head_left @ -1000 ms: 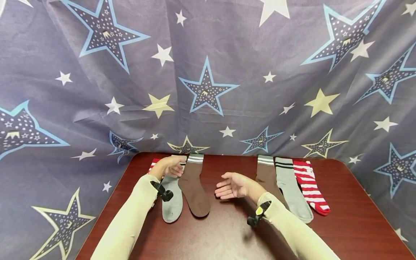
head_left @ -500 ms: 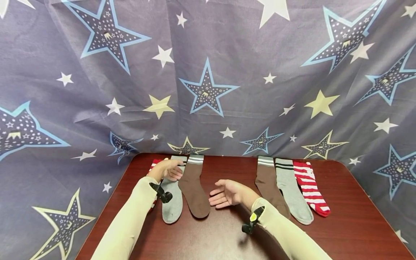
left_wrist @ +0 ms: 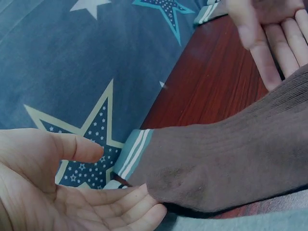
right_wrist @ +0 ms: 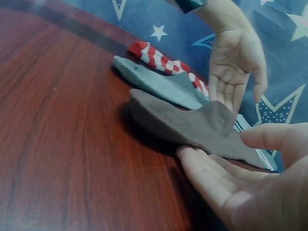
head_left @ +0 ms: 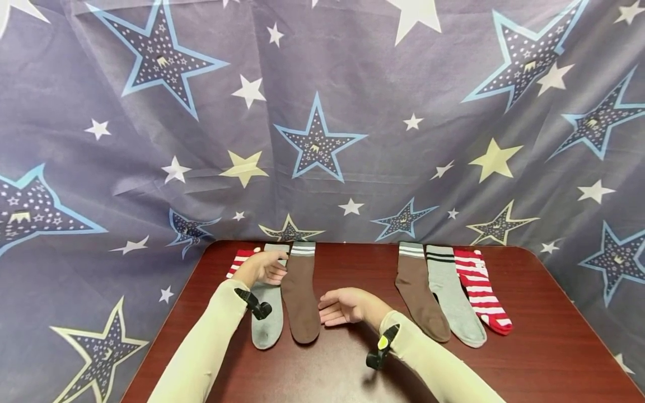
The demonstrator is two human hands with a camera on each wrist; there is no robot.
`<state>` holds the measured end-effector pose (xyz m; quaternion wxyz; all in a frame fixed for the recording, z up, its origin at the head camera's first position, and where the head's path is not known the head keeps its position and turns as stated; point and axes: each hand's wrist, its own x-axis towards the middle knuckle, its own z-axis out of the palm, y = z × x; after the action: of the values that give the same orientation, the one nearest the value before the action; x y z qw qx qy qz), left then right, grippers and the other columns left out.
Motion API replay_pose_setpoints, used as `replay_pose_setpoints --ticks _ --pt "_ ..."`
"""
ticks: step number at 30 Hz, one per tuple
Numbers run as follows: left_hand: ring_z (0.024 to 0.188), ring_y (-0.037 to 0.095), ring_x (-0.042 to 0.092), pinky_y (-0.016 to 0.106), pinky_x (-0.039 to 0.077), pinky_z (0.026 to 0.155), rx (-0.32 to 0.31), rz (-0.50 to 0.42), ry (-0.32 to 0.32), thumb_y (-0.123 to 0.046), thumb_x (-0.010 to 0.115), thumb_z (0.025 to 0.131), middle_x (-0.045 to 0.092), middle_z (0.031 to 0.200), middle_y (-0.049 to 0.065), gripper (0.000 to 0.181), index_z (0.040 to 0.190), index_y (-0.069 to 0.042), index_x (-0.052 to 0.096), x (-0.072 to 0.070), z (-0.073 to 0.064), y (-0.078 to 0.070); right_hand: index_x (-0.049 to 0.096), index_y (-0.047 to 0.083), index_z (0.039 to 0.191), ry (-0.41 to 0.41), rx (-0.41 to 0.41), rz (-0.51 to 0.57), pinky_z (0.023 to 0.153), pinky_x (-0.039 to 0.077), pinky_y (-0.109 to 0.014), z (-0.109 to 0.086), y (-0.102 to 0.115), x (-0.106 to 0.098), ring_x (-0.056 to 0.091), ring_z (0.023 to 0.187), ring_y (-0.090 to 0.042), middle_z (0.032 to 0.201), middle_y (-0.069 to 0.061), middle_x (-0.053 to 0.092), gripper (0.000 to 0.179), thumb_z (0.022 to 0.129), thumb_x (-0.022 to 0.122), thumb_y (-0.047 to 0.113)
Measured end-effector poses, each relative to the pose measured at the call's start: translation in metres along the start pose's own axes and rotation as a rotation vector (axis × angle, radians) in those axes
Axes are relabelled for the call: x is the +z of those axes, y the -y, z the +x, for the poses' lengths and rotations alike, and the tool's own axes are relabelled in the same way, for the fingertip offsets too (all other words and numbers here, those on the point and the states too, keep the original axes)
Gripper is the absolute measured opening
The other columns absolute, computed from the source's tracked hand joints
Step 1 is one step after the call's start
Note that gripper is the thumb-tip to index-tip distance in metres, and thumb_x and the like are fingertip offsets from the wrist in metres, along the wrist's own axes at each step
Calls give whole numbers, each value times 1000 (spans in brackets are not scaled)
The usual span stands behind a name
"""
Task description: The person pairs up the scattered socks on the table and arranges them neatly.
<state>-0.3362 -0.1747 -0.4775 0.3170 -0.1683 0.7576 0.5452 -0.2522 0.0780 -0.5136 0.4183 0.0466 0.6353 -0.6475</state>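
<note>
Between my two hands a brown sock (head_left: 301,302) with a grey, white-striped cuff lies flat on the table. My left hand (head_left: 264,267) has its fingers straight, with the fingertips (left_wrist: 155,211) against the sock's heel side. On the opposite edge, the extended fingertips (right_wrist: 187,156) of my right hand (head_left: 350,307) touch the same sock. Neither hand grips it. Partly under my left hand lies a grey sock (head_left: 267,324). A red and white striped sock (head_left: 241,262) beyond it is partly hidden by the left wrist.
Toward the right lie a second brown sock (head_left: 420,302), a second grey sock (head_left: 456,305) and a second red and white striped sock (head_left: 484,291), side by side. A star-patterned curtain (head_left: 363,73) hangs behind the dark red wooden table (head_left: 544,336).
My right hand has moved left and toward me, up to the left brown sock. That sock has straightened slightly, its heel side shifting right and its toe left. My left hand has barely moved.
</note>
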Motion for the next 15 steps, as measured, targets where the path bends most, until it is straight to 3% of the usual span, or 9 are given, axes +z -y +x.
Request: replay_pose_setpoints --ticks 8,15 --pt "92 20 59 36 54 102 -17 -54 11 -29 45 99 57 105 11 53 133 13 48 8 -2 -1 72 -5 98 -138 -77 -45 73 64 -32 1 -9 14 72 68 -17 84 -14 75 10 92 71 3" --pt "94 21 57 34 55 98 -9 -64 12 -25 45 96 55 105 12 47 125 11 52 9 -3 -4 71 -5 92 -166 -136 -129 63 63 -26 -3 -6 20 66 58 -12 71 -6 69 6 86 69 -5"
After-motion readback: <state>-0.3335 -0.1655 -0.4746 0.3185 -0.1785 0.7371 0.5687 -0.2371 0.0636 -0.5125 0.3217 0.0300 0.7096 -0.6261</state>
